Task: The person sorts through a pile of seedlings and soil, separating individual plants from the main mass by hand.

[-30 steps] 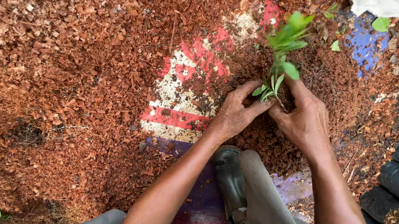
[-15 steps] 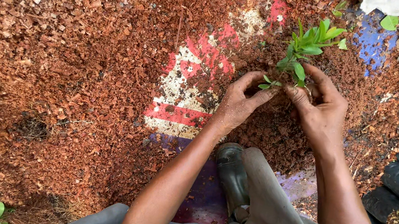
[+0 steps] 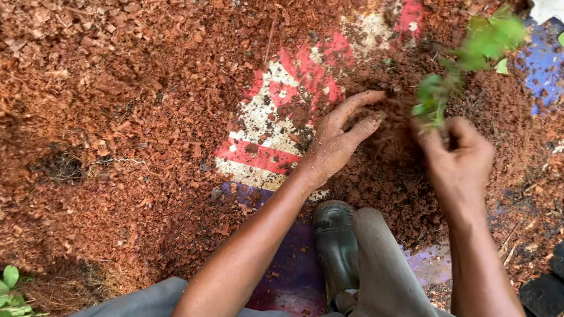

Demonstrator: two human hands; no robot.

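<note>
A: Where is the seedling (image 3: 462, 66) held?

B: Its stem base is pinched by the right hand (image 3: 456, 163), just above the boot (image 3: 335, 244). The left hand (image 3: 336, 141) lies spread on the reddish husk mulch (image 3: 84, 74), up-left of the boot.

A: What might be harmed?

B: The thin stem could be snapped, judging by the blurred leaves.

The right hand (image 3: 456, 162) gripped a leafy green seedling (image 3: 464, 59) (blurred in the frame) above a heap of reddish-brown coconut husk (image 3: 84, 74), while the left hand (image 3: 337, 141) lay open, fingers spread, on the husk beside it.
</note>
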